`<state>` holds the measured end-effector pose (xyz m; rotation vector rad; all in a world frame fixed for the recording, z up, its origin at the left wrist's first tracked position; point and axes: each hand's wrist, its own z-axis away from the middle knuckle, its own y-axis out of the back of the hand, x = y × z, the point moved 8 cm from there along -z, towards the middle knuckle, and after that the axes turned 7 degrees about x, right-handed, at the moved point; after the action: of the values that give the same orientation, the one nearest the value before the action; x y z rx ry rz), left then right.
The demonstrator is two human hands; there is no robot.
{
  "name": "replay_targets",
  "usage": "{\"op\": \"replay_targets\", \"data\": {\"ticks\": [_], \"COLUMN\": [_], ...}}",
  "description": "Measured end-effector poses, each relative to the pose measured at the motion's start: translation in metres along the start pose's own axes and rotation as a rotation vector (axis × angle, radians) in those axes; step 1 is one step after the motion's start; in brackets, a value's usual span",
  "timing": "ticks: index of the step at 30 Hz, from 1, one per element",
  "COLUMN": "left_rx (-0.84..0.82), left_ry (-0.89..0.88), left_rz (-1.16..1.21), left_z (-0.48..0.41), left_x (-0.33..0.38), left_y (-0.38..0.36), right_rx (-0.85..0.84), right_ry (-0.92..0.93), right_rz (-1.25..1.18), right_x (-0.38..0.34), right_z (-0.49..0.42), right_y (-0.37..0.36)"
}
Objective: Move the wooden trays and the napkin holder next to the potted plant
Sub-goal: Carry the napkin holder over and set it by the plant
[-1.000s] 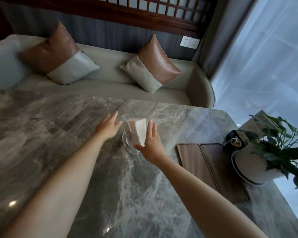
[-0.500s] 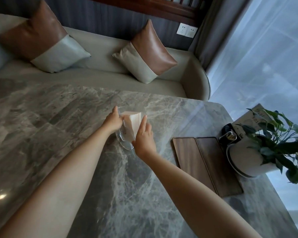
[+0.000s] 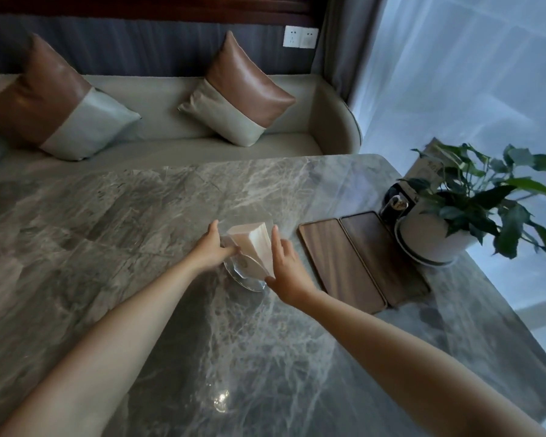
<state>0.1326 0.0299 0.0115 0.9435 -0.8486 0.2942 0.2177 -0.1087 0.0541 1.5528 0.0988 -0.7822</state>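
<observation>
Fingers [image 3: 274,235] of 2 hands grip 1 napkin holder [image 3: 249,258]; 2 trays [image 3: 361,258] nearby.

No text can be made out with any certainty. The pale printed card or booklet [image 3: 429,167] standing behind the green potted plant in its white round pot [image 3: 431,234] carries dark marks that look like lettering, but they are too small and blurred to read. Nothing else in view shows a legible label, brand or number.
</observation>
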Motion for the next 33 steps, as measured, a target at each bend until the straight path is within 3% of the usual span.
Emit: {"op": "replay_targets", "data": {"ticks": [4, 17, 27, 33], "left_rx": [-0.021, -0.293, -0.312, -0.33], "left_ry": [0.006, -0.062, -0.294, -0.421], "left_rz": [0.045, -0.123, -0.183, -0.204], "left_z": [0.026, 0.119, 0.142, 0.146], "left_x": [0.006, 0.043, 0.158, 0.233], "left_y": [-0.021, -0.112, -0.183, -0.257], "right_rx": [-0.021, -0.027, 0.27, 0.404], "right_ry": [0.045, 0.045, 0.025, -0.116], "right_rz": [0.035, -0.076, -0.065, -0.034], "right_x": [0.024, 0.109, 0.182, 0.247], "right_z": [0.036, 0.156, 0.215, 0.251], "right_y": [0.012, 0.054, 0.149, 0.201]}}
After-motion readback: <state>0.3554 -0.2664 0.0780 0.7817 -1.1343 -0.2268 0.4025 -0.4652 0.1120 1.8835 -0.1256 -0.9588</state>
